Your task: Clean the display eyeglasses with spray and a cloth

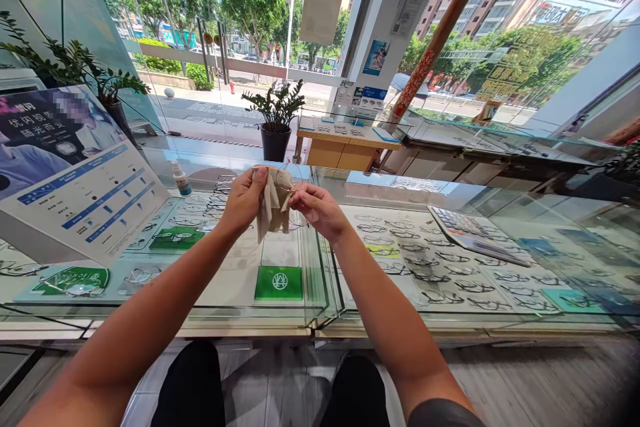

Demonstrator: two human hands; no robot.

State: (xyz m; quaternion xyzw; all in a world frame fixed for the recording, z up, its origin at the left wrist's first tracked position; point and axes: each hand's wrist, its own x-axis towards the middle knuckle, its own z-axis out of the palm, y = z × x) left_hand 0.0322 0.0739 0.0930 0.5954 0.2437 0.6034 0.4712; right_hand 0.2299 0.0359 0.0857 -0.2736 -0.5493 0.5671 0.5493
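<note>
In the middle of the head view, my left hand (245, 199) is closed on a beige cleaning cloth (273, 204) with zigzag edges. The cloth hangs folded over a pair of glasses, mostly hidden; only bits of a thin metal frame (291, 191) show at its right side. My right hand (319, 208) pinches that thin frame, its fingertips close beside the cloth. Both hands are raised above a glass display counter (240, 312). A small white spray bottle (180, 178) with a teal label stands on the glass left of my left hand.
Rows of glasses (457, 270) lie inside the counter, with a green square (279, 282) below my hands. A large calculator (477, 235) rests on the right. At left stands a folded display board (85, 174). A potted plant (276, 122) is beyond the counter.
</note>
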